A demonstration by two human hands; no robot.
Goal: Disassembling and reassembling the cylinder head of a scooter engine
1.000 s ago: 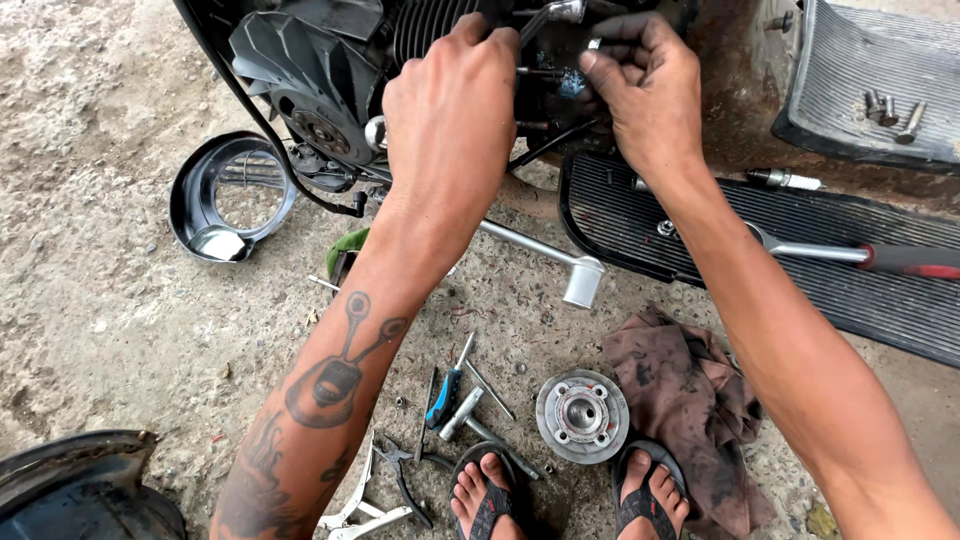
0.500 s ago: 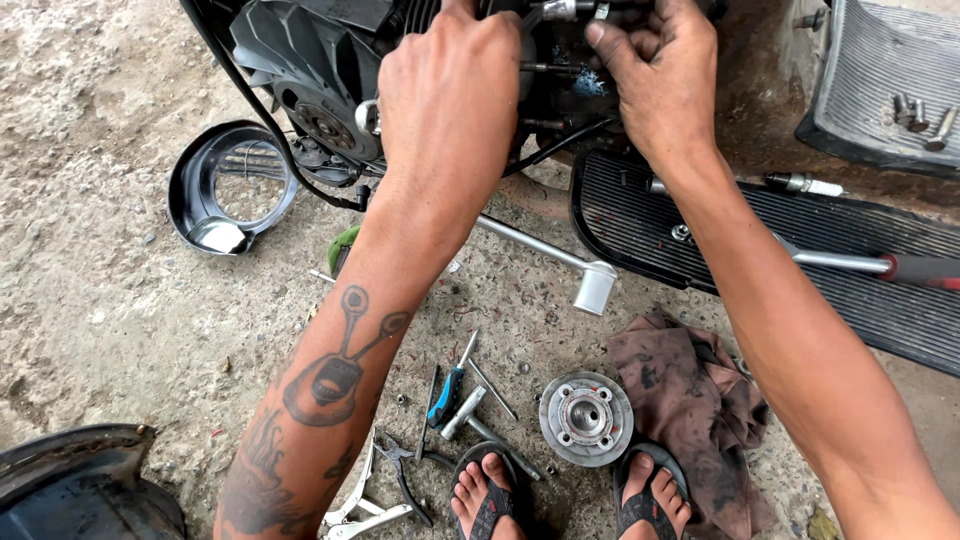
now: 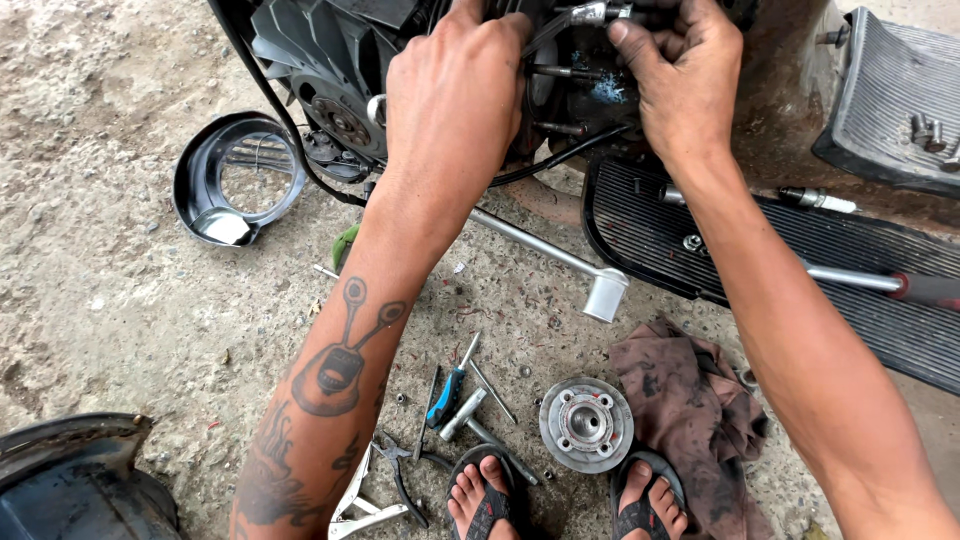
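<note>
The dark engine [image 3: 330, 60] is sitting at the top, above the ribbed footboard [image 3: 760, 250]. The left hand [image 3: 455, 95] is pressing against it, fingers curled (grip hidden). The right hand [image 3: 680, 70] is pinching a small metal-tipped cable [image 3: 585, 14]. A round hub [image 3: 586, 424] is lying on the ground.

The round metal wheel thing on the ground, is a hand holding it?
No, the round metal hub lies alone on the ground near the person's feet, while the left hand and right hand are both up at the engine.
</note>
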